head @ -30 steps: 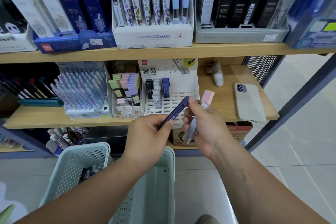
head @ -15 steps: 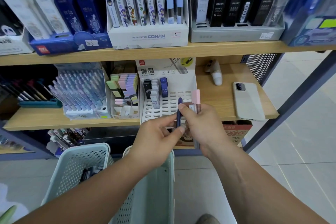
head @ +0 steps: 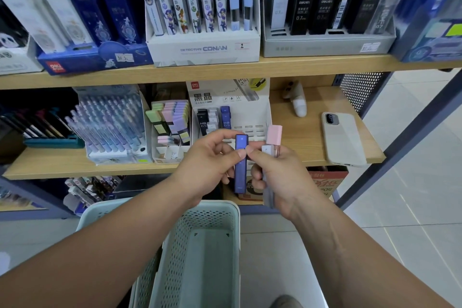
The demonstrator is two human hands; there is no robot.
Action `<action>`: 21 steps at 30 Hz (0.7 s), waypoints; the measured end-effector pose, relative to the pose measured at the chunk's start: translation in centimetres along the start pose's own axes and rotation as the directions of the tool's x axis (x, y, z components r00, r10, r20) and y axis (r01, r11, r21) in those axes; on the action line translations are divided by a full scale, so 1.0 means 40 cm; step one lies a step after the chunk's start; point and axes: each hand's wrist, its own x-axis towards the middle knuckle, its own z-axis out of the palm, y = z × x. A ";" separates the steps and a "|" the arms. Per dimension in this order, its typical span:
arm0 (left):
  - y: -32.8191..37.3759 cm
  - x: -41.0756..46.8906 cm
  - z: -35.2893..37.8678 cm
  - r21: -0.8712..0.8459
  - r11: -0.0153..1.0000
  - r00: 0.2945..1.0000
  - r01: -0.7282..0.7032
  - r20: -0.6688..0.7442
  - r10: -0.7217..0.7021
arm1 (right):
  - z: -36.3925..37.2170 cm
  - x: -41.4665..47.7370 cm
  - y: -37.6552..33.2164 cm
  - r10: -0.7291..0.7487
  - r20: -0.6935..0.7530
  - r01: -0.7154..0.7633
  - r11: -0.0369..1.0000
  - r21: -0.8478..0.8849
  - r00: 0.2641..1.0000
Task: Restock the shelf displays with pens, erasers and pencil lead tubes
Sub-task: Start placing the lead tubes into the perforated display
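Observation:
A dark blue pencil lead tube (head: 240,165) stands upright between both hands, in front of the white slotted lead display (head: 231,117) on the middle shelf. My left hand (head: 207,165) pinches the tube from the left. My right hand (head: 277,177) touches it with thumb and forefinger and also holds a pink-capped tube (head: 273,136), a white-capped one (head: 267,150) and a greyish one below. The display holds a black tube, a blue tube and several pale ones at its back rows; its front slots are bare.
A pale green perforated basket (head: 200,245) sits below my arms. Pastel erasers (head: 172,120) and a clear pen box (head: 110,122) stand left of the display. A phone (head: 342,137) and a small white figure (head: 297,102) lie on the shelf to the right.
The blue tube has turned from slanted to upright and come nearer the camera. Both hands have closed in around it in front of the display.

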 end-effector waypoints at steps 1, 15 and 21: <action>0.003 0.003 -0.002 0.053 0.998 1.000 -0.020 0.000 0.020 | -0.002 0.003 0.002 0.010 -0.003 -0.010 1.000 -0.005 1.000; 0.070 0.135 -0.096 0.595 0.788 0.929 -0.154 -0.185 0.322 | -0.034 0.042 0.009 0.076 -0.360 -0.059 0.997 0.059 0.930; 0.061 0.191 -0.101 0.785 0.587 0.907 -0.198 -0.081 0.413 | -0.037 0.044 0.010 0.098 -0.338 -0.074 0.994 0.086 0.936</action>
